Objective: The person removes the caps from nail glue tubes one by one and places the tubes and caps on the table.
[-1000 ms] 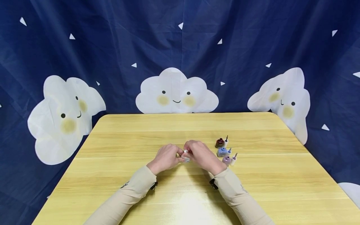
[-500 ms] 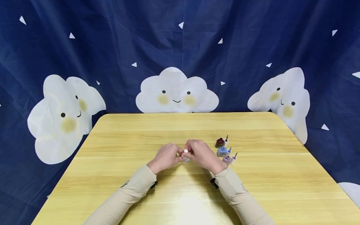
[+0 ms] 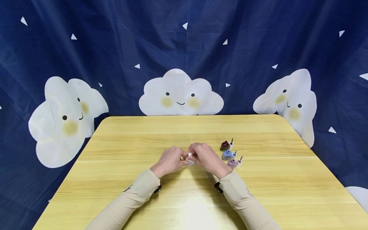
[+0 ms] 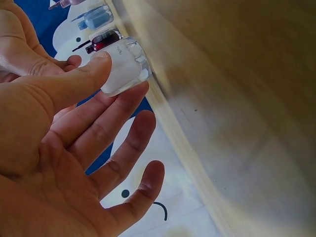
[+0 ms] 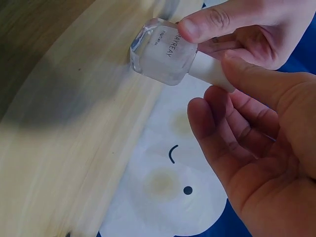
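Note:
A clear glass nail polish bottle with milky white contents and printed lettering is held between both hands, near the middle of the table. My left hand pinches the glass body between thumb and fingers, its other fingers spread in the left wrist view. With thumb and fingers my right hand grips the white cap, which sits on the bottle's neck. In the head view the hands cover much of the bottle.
Right of my hands stand three uncapped nail polish bottles: dark red, blue and lilac. Beside each is its white brush cap, brush pointing up, like the lilac one's cap. A blue cloud-print curtain hangs behind the wooden table.
The right hand's fingers shift slightly around the white cap. Both hands keep their place on the bottle, and the three other bottles have not moved.

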Action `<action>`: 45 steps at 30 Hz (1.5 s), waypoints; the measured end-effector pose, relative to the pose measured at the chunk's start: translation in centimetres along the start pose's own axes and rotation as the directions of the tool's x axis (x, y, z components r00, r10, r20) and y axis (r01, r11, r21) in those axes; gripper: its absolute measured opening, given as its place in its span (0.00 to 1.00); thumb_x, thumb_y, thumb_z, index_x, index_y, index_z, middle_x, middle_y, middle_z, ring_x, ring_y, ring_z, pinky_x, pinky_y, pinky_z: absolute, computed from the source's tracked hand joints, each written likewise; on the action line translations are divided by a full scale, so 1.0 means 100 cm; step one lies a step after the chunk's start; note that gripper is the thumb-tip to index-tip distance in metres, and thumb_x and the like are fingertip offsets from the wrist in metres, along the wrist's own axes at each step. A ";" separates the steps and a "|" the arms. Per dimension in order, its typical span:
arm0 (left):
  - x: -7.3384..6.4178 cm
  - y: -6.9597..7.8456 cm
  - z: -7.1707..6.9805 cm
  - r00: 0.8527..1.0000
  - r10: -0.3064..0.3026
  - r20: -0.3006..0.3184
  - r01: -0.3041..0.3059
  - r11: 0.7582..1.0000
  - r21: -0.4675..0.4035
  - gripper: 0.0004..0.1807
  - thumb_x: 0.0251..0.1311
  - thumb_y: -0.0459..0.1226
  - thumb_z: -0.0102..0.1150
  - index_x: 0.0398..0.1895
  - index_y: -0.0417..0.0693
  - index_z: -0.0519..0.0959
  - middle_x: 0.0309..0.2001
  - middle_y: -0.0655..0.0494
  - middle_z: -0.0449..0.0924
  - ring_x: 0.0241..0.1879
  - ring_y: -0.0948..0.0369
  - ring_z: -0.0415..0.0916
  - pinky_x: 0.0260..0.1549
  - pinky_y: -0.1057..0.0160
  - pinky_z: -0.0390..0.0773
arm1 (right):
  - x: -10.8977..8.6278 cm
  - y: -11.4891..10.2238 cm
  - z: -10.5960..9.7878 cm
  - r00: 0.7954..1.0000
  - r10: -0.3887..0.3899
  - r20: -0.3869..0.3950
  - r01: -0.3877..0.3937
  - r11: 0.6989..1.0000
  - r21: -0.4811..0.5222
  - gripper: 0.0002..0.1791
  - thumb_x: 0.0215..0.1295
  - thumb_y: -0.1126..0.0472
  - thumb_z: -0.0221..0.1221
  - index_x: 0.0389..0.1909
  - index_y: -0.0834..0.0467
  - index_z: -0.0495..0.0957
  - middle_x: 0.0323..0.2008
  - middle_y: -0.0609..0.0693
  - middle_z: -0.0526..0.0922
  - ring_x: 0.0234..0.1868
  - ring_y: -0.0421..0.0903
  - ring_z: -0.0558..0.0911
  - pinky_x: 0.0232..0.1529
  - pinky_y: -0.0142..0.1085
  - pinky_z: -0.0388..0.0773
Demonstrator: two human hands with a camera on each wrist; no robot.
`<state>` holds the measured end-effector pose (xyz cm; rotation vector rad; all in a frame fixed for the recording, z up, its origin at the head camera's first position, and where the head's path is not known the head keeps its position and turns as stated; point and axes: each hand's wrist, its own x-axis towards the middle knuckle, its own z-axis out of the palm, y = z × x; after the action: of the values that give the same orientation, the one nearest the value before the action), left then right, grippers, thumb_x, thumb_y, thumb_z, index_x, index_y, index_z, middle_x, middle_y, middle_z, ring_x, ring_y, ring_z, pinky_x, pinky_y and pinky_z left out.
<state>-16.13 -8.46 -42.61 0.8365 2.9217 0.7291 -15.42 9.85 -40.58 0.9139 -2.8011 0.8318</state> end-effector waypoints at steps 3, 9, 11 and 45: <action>0.000 0.000 0.000 1.000 0.001 0.000 -0.001 1.000 0.006 0.04 0.56 0.41 0.75 0.34 0.55 0.90 0.31 0.61 0.88 0.21 0.65 0.62 0.24 0.67 0.64 | 0.000 0.000 0.000 1.000 0.001 0.003 -0.001 1.000 -0.003 0.05 0.64 0.63 0.69 0.36 0.58 0.83 0.31 0.46 0.83 0.30 0.38 0.77 0.33 0.30 0.77; 0.000 0.000 0.000 1.000 -0.009 0.004 0.009 1.000 0.014 0.04 0.56 0.41 0.75 0.33 0.56 0.90 0.33 0.62 0.88 0.23 0.65 0.63 0.26 0.66 0.64 | 0.000 0.002 0.000 0.999 0.047 0.017 -0.047 0.999 0.009 0.07 0.65 0.60 0.70 0.37 0.57 0.82 0.30 0.44 0.82 0.29 0.37 0.77 0.31 0.30 0.76; 0.000 0.000 0.000 1.000 -0.007 0.006 0.007 1.000 0.014 0.04 0.56 0.40 0.75 0.34 0.56 0.90 0.34 0.61 0.89 0.23 0.65 0.63 0.26 0.66 0.64 | 0.000 0.002 0.000 0.998 0.064 0.017 -0.064 0.998 0.010 0.08 0.65 0.58 0.70 0.37 0.57 0.81 0.29 0.44 0.81 0.28 0.38 0.76 0.31 0.31 0.75; 0.001 0.000 0.001 1.000 -0.005 -0.002 0.005 1.000 0.021 0.04 0.56 0.40 0.76 0.32 0.55 0.89 0.33 0.62 0.88 0.28 0.63 0.69 0.28 0.63 0.68 | -0.001 0.000 -0.002 0.989 0.151 0.008 -0.149 0.986 -0.079 0.10 0.64 0.53 0.71 0.38 0.53 0.84 0.36 0.44 0.85 0.28 0.38 0.76 0.29 0.34 0.75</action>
<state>-16.17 -8.39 -42.71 0.8305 2.9376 0.7003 -15.29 10.00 -40.43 0.7077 -2.9209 0.7293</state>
